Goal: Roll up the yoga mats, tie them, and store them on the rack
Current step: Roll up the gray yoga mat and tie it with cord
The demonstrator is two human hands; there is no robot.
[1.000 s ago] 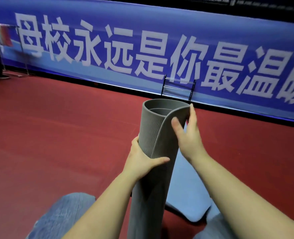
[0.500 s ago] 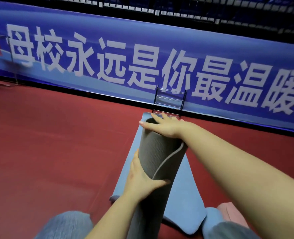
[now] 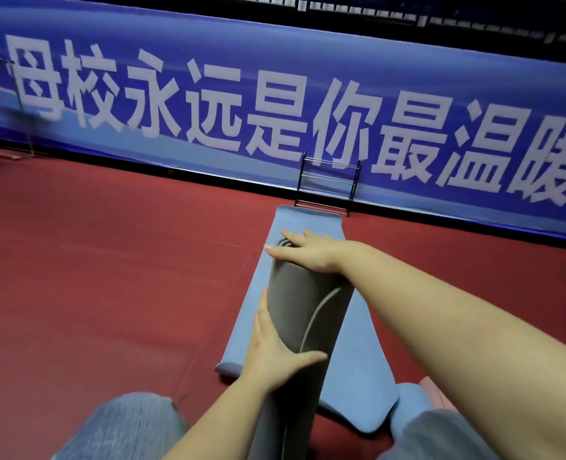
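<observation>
A rolled grey yoga mat (image 3: 294, 300) stands nearly upright between my knees. My left hand (image 3: 275, 356) grips its side, thumb across the front and fingers round the back. My right hand (image 3: 308, 252) lies flat over the roll's top end with straight fingers. The loose outer edge of the grey mat curves down the roll's right side. A blue yoga mat (image 3: 354, 353) lies unrolled on the red floor behind it, reaching toward a black wire rack (image 3: 329, 184) that stands against the banner.
A long blue banner (image 3: 275, 104) with white characters walls off the far side. Red floor (image 3: 109, 277) stretches to the left. A pink mat's corner (image 3: 436, 395) shows near my right knee. A stand (image 3: 16, 107) is at far left.
My right hand went from pinching the roll's upper edge to lying flat on its top end. The view tilted down, showing the blue mat and rack.
</observation>
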